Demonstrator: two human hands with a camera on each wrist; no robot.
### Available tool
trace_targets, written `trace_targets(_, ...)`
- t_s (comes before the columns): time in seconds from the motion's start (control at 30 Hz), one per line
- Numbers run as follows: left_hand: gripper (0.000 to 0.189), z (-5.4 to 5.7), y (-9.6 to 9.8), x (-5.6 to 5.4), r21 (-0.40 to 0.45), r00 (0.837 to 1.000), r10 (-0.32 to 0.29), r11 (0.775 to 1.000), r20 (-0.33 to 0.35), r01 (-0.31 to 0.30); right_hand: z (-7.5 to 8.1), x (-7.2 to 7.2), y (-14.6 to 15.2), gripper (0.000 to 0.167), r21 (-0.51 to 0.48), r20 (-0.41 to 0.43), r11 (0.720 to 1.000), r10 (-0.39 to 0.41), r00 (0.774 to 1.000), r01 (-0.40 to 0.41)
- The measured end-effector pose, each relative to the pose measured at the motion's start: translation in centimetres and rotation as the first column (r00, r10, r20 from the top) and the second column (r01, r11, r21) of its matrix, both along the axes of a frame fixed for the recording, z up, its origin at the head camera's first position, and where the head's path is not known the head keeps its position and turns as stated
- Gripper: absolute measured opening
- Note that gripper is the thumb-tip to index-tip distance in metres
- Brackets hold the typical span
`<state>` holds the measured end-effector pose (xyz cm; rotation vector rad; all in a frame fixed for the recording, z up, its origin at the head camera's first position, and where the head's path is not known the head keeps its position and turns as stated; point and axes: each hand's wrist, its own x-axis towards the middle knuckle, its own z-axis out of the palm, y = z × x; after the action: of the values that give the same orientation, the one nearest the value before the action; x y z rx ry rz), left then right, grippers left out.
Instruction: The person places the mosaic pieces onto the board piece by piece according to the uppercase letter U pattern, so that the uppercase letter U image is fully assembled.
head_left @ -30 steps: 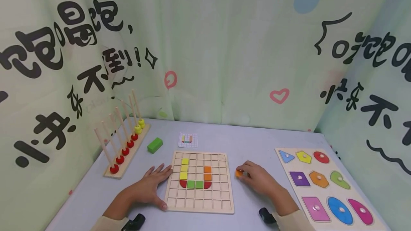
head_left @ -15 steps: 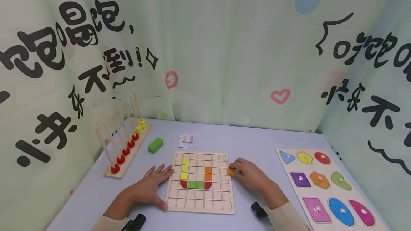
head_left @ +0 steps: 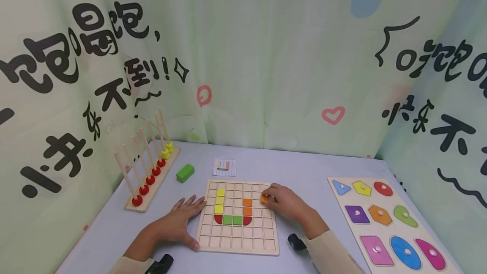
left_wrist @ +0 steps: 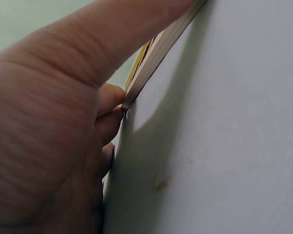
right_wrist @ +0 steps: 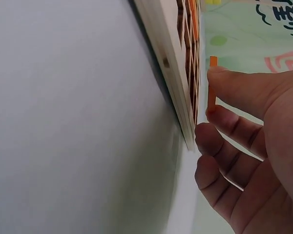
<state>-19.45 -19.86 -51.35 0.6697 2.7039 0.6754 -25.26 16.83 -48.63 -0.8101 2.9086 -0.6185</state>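
My right hand (head_left: 287,202) pinches a thin orange square tile (right_wrist: 212,87) between thumb and forefinger, over the right part of a wooden grid board (head_left: 258,240). On the board, tiles form a U: several yellow and orange squares, with green squares (head_left: 232,220) and red rounded corner tiles (head_left: 247,220) along the bottom. The orange squares (head_left: 247,207) stand on the U's right side, the yellow squares (head_left: 220,201) on its left. My left hand (head_left: 176,223) rests at the board's left edge, fingers spread, thumb (left_wrist: 112,34) against the lower corner.
A small card (head_left: 224,167) printed with a coloured U lies behind the board. Left of it are a green block (head_left: 185,173) and a peg stand (head_left: 146,198) with red and yellow beads. A knobbed shape puzzle (head_left: 354,219) lies at the right; curtains (head_left: 243,54) hang behind.
My right hand has moved left with the orange tile, from beside the board to over its right columns. The left hand stays at the board's edge.
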Motion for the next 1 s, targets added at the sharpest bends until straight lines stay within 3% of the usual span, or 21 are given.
trace_targets(1.0,0.125,-0.6,-0.1,-0.2,-0.010,1.000,0.008,1.000,-0.005,-0.008,0.7,-2.1,-4.3,0.026,0.020,0.087,0.998,0.058,0.995,-0.060)
